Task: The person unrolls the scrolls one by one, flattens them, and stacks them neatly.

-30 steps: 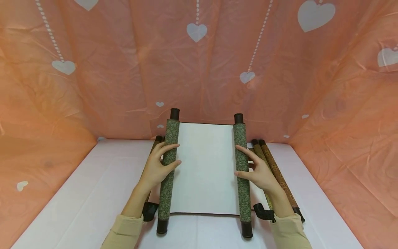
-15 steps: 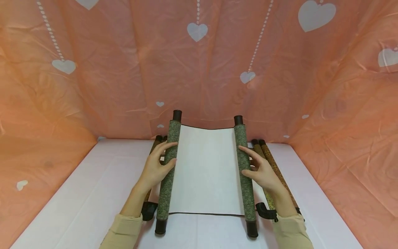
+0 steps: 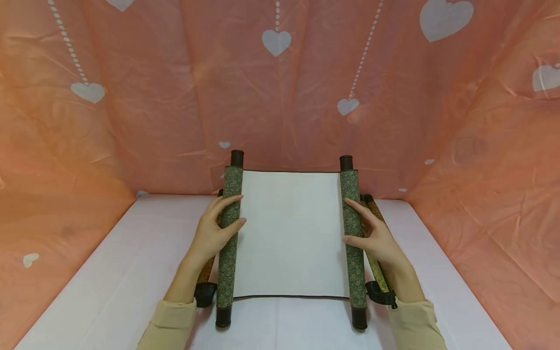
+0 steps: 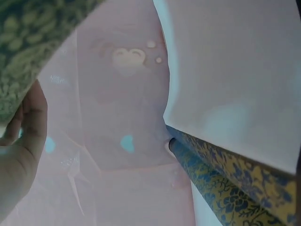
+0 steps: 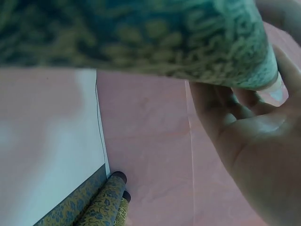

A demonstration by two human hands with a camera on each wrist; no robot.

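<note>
A green patterned hanging scroll with white paper [image 3: 290,233] between its two rolls is held up in the middle of the head view. My left hand [image 3: 210,236] grips the left roll [image 3: 226,272], thumb and fingers around its middle. On the other side, my right hand [image 3: 379,240] holds the right roll [image 3: 355,274] the same way. Both rolls stand nearly parallel and end in black knobs. The left wrist view shows the left hand's fingers [image 4: 35,117] behind the green roll [image 4: 28,52]. Close up in the right wrist view, the roll [image 5: 141,37] lies against the right palm.
Below the held scroll, other patterned scrolls lie on the white table [image 3: 109,272]: a brown one [image 3: 206,270] at left and a yellow-green one [image 3: 378,272] at right. Pink sheeting with hearts [image 3: 280,107] encloses the table behind and at both sides.
Both hands have moved apart, the left leftward and the right rightward, so more white paper shows between the rolls. The paper's top edge, sagging half a second ago, is now nearly straight.
</note>
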